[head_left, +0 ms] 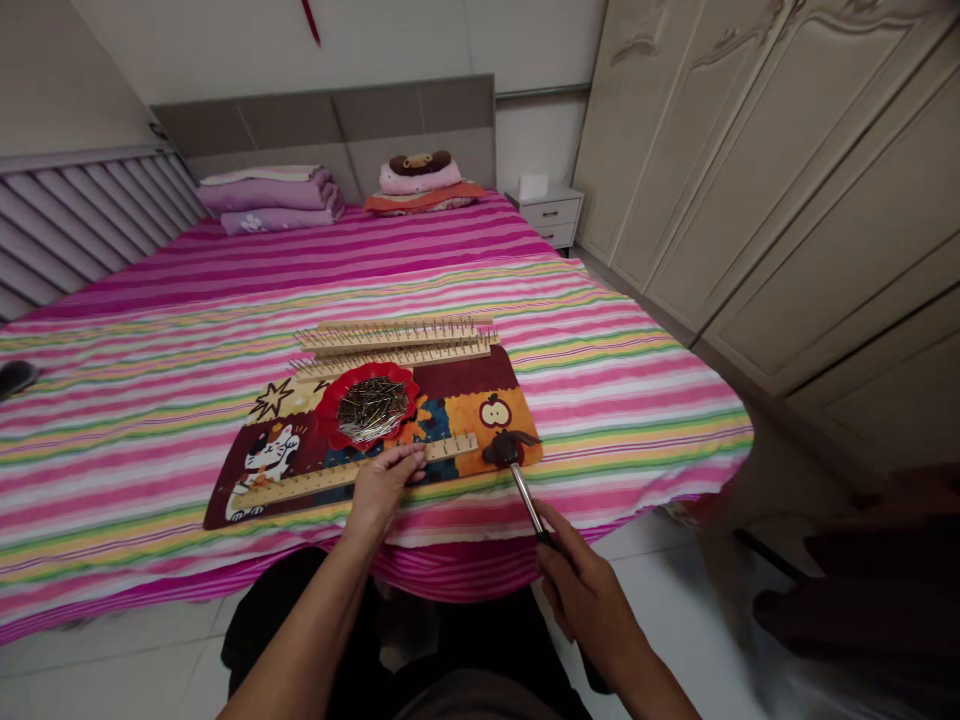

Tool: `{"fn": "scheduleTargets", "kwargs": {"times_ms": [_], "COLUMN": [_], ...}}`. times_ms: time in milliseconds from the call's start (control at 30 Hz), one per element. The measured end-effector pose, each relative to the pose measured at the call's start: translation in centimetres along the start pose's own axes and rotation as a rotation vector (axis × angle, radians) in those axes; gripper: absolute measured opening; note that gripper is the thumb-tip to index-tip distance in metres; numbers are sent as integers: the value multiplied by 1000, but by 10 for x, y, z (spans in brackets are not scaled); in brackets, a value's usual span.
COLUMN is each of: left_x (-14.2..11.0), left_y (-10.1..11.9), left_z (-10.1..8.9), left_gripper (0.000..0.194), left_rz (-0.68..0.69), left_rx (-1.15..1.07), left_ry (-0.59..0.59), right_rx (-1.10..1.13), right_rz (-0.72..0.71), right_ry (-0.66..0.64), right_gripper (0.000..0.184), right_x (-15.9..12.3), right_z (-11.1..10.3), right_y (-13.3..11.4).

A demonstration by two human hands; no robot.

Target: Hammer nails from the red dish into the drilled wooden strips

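Note:
My left hand (384,482) rests on a long wooden strip (315,483) that lies across a colourful cartoon mat (465,390), fingers pinched together at the strip's middle. My right hand (583,590) is wrapped round the handle of a small hammer (508,452), whose dark head sits on the mat by the strip's right end. A red dish of small nails (367,405) stands just behind the strip. Further back lie wooden strips studded with rows of nails (397,345).
All of this sits on a bed with a pink striped sheet (637,400). Folded bedding (270,200) and pillows are at the headboard. A white nightstand (547,210) and cream wardrobe doors (787,200) are on the right. A dark object (16,376) lies at the far left.

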State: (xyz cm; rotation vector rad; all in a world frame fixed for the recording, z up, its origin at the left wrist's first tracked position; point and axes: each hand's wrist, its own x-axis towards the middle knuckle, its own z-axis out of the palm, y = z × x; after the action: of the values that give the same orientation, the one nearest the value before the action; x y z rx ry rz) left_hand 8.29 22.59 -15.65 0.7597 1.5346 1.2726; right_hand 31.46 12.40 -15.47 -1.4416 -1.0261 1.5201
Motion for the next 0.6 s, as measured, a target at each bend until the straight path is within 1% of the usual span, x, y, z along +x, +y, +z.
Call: {"fn": "scheduleTargets", "kwargs": {"times_ms": [100, 200, 467, 533, 600], "left_x": [4, 7, 12, 13, 14], "left_y": [-5, -10, -20, -23, -26], "left_z": [4, 7, 8, 8, 7], "left_gripper": [42, 40, 32, 29, 25], "left_rz": [14, 58, 112, 129, 154], "left_rx": [-11, 25, 72, 92, 152], "left_ry": [18, 20, 24, 27, 20], "right_rx": [2, -6, -2, -8, -43], "right_rz": [11, 7, 17, 9, -33], "right_ry": [1, -7, -9, -13, -4], "right_gripper": [59, 57, 55, 54, 52], "right_x": [0, -1, -2, -2, -2], "right_z": [-1, -1, 0, 1, 1], "right_y": [2, 1, -2, -1, -1]}}
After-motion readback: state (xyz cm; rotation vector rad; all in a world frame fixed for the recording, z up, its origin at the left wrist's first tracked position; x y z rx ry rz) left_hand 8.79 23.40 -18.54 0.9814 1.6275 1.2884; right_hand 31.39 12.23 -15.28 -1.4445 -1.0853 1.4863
